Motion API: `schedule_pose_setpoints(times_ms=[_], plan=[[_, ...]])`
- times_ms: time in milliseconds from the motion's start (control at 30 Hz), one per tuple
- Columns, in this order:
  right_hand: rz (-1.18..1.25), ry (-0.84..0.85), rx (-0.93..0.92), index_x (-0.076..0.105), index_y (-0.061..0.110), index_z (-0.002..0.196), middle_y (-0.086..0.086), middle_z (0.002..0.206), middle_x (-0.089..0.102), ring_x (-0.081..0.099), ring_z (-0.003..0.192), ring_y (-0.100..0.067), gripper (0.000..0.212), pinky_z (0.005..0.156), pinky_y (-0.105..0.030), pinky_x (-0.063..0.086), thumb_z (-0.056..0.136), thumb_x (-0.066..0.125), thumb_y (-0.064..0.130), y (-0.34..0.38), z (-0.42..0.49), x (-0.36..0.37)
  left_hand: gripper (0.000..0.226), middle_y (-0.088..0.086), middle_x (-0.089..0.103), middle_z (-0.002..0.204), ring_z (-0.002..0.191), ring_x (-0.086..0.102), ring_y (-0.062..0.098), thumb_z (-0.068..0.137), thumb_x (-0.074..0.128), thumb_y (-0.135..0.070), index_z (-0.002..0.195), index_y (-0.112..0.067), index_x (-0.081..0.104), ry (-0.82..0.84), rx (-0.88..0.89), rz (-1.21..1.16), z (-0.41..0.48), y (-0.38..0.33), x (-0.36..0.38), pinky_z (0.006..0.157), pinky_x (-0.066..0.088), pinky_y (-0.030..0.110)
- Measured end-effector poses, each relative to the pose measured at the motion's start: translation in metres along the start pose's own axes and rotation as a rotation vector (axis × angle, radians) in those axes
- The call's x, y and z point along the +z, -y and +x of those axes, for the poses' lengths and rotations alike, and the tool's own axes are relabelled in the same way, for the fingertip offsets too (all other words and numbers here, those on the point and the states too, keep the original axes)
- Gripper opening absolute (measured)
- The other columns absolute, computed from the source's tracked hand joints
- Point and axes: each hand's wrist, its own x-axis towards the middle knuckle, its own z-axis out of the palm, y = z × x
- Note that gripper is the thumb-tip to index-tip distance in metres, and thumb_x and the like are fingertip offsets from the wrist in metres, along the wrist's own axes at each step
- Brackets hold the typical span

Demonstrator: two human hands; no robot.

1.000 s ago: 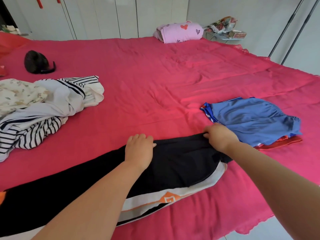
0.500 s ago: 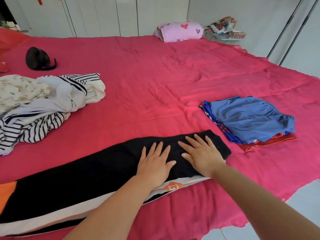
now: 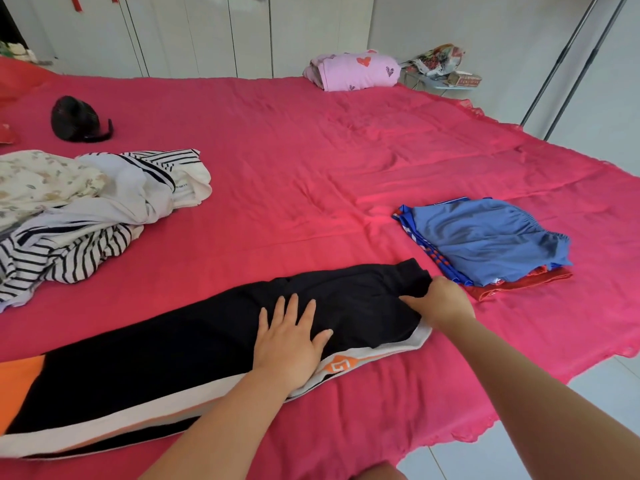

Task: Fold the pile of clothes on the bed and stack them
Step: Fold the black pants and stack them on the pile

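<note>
Black trousers [image 3: 166, 362] with white and orange side stripes lie lengthwise along the near edge of the red bed [image 3: 311, 174]. My left hand [image 3: 289, 344] rests flat on them, fingers spread. My right hand [image 3: 441, 301] pinches the waistband end at the right. A folded stack [image 3: 485, 240], blue shorts on top of a red garment, sits just right of the trousers. An unfolded pile [image 3: 72, 209] of striped, white and floral clothes lies at the left.
A black cap [image 3: 74, 119] sits at the far left of the bed. A folded pink heart-print garment [image 3: 356, 71] lies at the far edge, a cluttered small table [image 3: 446, 76] beside it. White wardrobe doors stand behind. The bed's edge drops to tiled floor [image 3: 519, 441] at the right.
My right hand moved from lying flat on the trousers to gripping their waistband end. My left hand shifted slightly left and stayed flat on the fabric.
</note>
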Motion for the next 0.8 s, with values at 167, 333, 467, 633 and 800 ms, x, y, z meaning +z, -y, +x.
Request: schedule_pose_setpoints(times_ms=[167, 333, 467, 633, 800], plan=[[0.206, 0.063, 0.082, 0.050, 0.004, 0.109, -0.019, 0.114, 0.056, 0.055, 0.095, -0.030, 0.055, 0.072, -0.032, 0.040, 0.066, 0.078, 0.023, 0.006, 0.004, -0.011, 0.065, 0.001, 0.000, 0.158, 0.145, -0.007, 0.020, 0.094, 0.018, -0.059, 0.149, -0.027, 0.006, 0.001, 0.023, -0.025, -0.004, 0.003, -0.008, 0.115, -0.008, 0.043], [0.309, 0.032, 0.007, 0.057, -0.002, 0.103, -0.018, 0.103, 0.064, 0.060, 0.092, -0.031, 0.051, 0.076, -0.037, 0.050, 0.064, 0.081, 0.022, 0.035, -0.011, -0.041, 0.062, -0.001, 0.003, 0.158, 0.145, -0.004, 0.017, 0.096, 0.020, -0.054, 0.149, -0.024, 0.009, -0.054, 0.028, -0.062, -0.014, 0.011, -0.022, 0.116, -0.005, 0.040], [0.280, -0.035, -0.210, 0.058, 0.001, 0.098, -0.012, 0.091, 0.064, 0.061, 0.087, -0.029, 0.048, 0.070, -0.035, 0.047, 0.064, 0.080, 0.028, 0.097, -0.048, -0.067, 0.057, -0.001, 0.015, 0.156, 0.145, 0.006, 0.014, 0.099, 0.024, -0.046, 0.149, -0.020, 0.016, -0.175, 0.017, -0.185, -0.022, 0.026, -0.044, 0.117, 0.002, 0.036], [0.251, -0.022, -0.500, 0.052, 0.011, 0.106, -0.001, 0.086, 0.057, 0.054, 0.084, -0.019, 0.051, 0.065, -0.028, 0.036, 0.071, 0.074, 0.041, 0.172, -0.133, -0.027, 0.048, 0.001, 0.036, 0.148, 0.138, 0.030, 0.014, 0.100, 0.034, -0.033, 0.144, -0.016, 0.033, -0.339, -0.119, -0.704, -0.041, 0.076, -0.071, 0.112, 0.018, 0.024], [0.193, 0.361, -0.688, 0.050, 0.015, 0.128, -0.003, 0.119, 0.062, 0.058, 0.108, -0.015, 0.047, 0.088, -0.021, 0.040, 0.088, 0.058, 0.038, 0.183, -0.189, 0.055, 0.047, 0.006, 0.052, 0.134, 0.118, 0.051, 0.021, 0.098, 0.034, -0.042, 0.135, -0.015, 0.045, -0.283, -0.499, -1.285, -0.067, 0.136, -0.077, 0.107, 0.036, 0.043]])
